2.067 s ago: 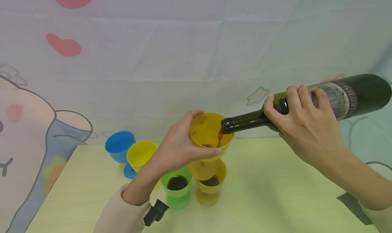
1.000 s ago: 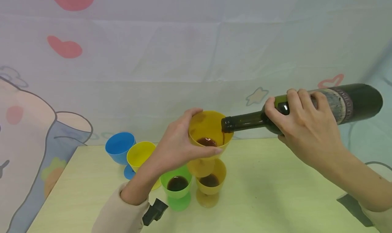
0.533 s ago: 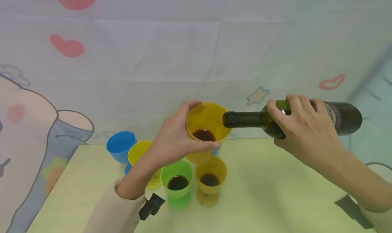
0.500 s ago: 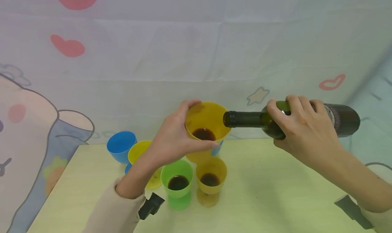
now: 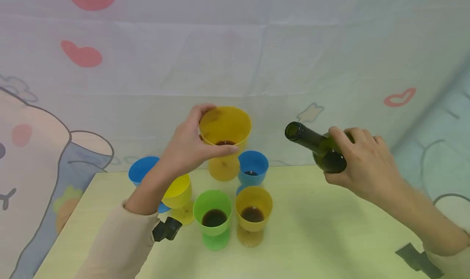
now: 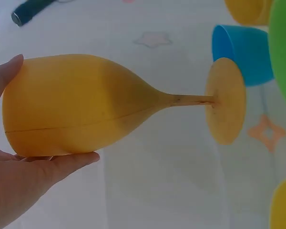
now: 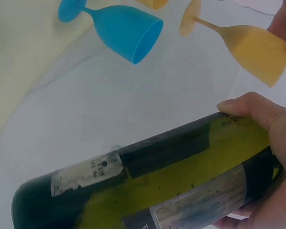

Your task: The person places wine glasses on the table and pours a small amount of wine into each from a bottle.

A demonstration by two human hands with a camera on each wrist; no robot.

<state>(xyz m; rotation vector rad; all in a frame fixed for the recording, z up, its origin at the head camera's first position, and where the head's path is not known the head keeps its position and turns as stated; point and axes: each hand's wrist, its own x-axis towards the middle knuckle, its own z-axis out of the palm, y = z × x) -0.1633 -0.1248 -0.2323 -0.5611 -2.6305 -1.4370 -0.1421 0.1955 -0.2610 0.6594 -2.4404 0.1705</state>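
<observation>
My left hand (image 5: 189, 144) grips the bowl of an orange-yellow goblet (image 5: 225, 126), raised above the table, with dark liquid at its bottom. In the left wrist view the goblet's (image 6: 81, 105) stem and round foot show whole. My right hand (image 5: 367, 160) grips a green wine bottle (image 5: 327, 152) around its shoulder, the mouth tipped up to the left and apart from the goblet. The bottle's (image 7: 171, 167) label shows in the right wrist view. Below the raised goblet stand a blue goblet (image 5: 253, 164), a green goblet (image 5: 213, 207) and another orange-yellow goblet (image 5: 254, 201), each with dark liquid.
Behind the left forearm are a second blue goblet (image 5: 141, 169), partly hidden, and a bright yellow goblet (image 5: 179, 191). All stand on a pale wooden table (image 5: 312, 238). A printed cloth (image 5: 183, 58) hangs along the table's back edge.
Liquid has stopped flowing from the bottle. Its mouth has turned upward and moved away from the goblet. The left hand has carried the goblet left and up, uncovering the blue goblet behind.
</observation>
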